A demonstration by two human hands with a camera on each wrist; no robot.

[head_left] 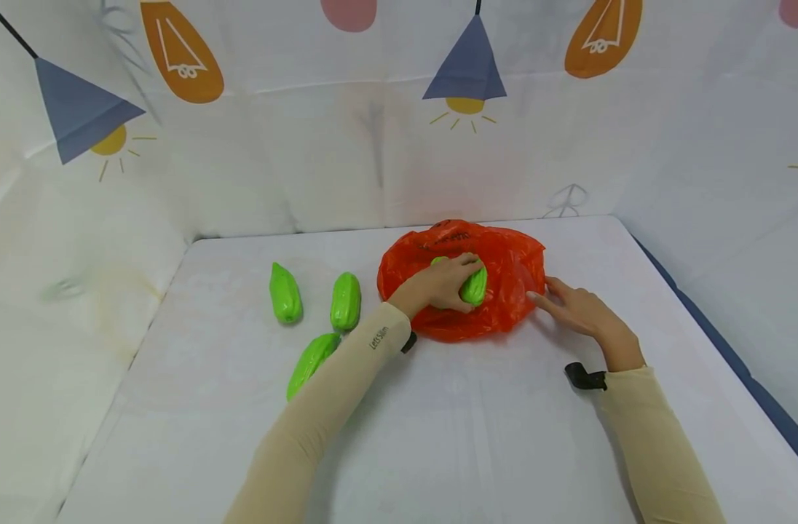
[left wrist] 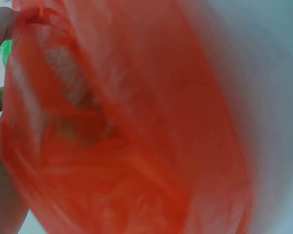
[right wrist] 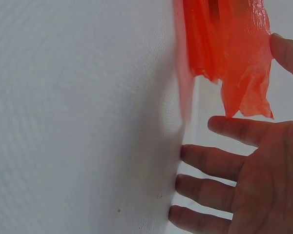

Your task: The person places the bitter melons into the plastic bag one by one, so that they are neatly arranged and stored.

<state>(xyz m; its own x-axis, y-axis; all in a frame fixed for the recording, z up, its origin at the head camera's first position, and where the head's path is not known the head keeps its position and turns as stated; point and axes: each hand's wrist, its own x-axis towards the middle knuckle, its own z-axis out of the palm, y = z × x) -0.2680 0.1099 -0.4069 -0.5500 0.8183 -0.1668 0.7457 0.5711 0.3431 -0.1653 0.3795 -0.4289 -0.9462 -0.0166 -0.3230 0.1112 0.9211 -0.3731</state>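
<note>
My left hand (head_left: 446, 284) grips a shiny bright-green oblong piece (head_left: 474, 286) over the red plastic bag (head_left: 461, 331). Green shows on both sides of that hand, and its palm side is hidden in the head view. In the left wrist view the red film fills most of the picture, with a bit of green (left wrist: 6, 50) beside the fingers. My right hand (head_left: 585, 311) is at the bag's right edge, thumb and forefinger right at the film. Its fingers (right wrist: 212, 161) are spread and nearly straight in the right wrist view.
Three more green oblong pieces lie left of the bag: a pointed one (head_left: 285, 293), an upright one (head_left: 345, 302) and one (head_left: 311, 360) partly behind my left sleeve. The white table (head_left: 477, 437) ends at a white cloth wall (head_left: 307, 160) printed with lamps.
</note>
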